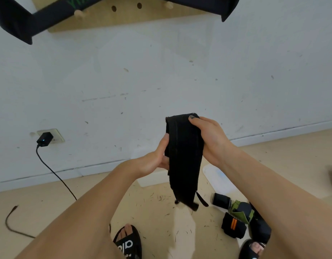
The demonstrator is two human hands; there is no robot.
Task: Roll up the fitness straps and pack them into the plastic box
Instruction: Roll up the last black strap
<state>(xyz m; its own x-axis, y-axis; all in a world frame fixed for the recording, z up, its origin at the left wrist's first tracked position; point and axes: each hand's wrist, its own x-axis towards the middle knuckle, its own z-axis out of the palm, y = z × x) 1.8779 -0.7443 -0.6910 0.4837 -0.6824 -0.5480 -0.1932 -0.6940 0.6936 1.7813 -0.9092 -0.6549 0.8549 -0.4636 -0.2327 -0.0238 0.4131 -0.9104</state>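
Above floor, both hands grip black strap – right hand pinching top, left hand steadying edge – tail hanging free, likely for rolling; box waits behind

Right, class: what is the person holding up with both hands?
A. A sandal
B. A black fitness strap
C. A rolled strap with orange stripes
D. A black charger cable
B: both the left hand and right hand grip the black fitness strap, which hangs down unrolled.
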